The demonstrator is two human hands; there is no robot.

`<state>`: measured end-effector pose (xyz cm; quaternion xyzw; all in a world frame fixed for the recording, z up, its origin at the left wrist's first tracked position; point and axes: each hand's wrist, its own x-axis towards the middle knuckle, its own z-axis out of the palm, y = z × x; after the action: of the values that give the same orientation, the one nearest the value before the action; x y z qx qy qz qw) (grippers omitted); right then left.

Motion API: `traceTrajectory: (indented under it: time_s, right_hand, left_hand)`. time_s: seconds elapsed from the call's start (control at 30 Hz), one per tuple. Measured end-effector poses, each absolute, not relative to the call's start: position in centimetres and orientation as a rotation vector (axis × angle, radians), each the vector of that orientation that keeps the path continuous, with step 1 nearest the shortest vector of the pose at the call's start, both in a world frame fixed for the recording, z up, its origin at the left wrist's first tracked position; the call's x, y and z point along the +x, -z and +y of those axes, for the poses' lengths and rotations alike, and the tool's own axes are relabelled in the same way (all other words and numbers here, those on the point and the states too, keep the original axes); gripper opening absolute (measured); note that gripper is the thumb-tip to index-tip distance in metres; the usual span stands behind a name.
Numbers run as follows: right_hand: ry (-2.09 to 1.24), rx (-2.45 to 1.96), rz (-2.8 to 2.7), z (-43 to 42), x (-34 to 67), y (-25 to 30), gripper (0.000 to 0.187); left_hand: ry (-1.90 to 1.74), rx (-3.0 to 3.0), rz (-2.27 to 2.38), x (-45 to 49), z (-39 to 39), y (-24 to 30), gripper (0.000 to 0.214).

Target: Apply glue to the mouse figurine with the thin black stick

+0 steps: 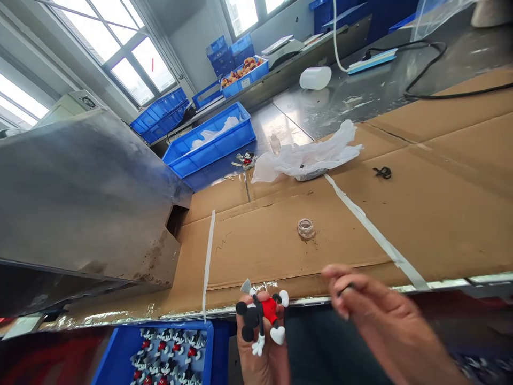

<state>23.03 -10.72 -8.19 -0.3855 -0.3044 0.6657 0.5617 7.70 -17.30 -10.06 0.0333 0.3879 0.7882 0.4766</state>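
In my left hand (262,358), at the bottom centre, lies a small Mickey Mouse figurine (269,310) with black ears, red shorts, white gloves and white shoes. My fingers are closed round it, and its back seems turned toward me. My right hand (377,310) is apart from it on the right, thumb and fingertips pinched on a small black piece (345,289). Most of that piece is hidden by the fingers, so its kind cannot be made out. Beyond the hands, a small round glass jar (306,229) stands on the cardboard (264,240).
A blue crate (209,347) of similar figurines sits below the bench edge at left. A metal housing (88,198) rises on the left. Farther back are a blue bin (212,152), a white plastic sheet (308,158), another figurine (246,159), black bits (383,172) and a cable (449,97).
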Motion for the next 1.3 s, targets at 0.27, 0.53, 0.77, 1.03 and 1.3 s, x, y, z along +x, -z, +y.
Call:
traceTrajectory:
  time_s: [0.27,0.53,0.77,1.03,1.3]
  right_hand:
    - [-2.136,-0.754,-0.478,-14.5,19.6,8.8,0.021]
    - [-1.891,-0.748,-0.814,-14.0,20.6,8.4,0.026]
    - [-1.664,-0.762,-1.051,-14.2,21.7,9.1,0.011]
    - [-1.644,-0.892,-1.116,-14.9,22.3,8.8,0.013]
    - [-1.81,-1.003,-0.824,-15.1,21.9,8.7,0.024]
  left_hand:
    - [-1.925,0.129,1.11,10.1,-18.6,9.7,0.032]
    - [-1.821,0.308,1.032,10.6,-19.8,10.2,0.049]
    - [-1.73,0.373,1.065,10.1,-20.9,9.0,0.046]
    - [-1.742,0.322,1.414,10.7,-21.5,8.7,0.036]
    - [-1.728,0.28,1.426,10.5,-21.3,8.9,0.039]
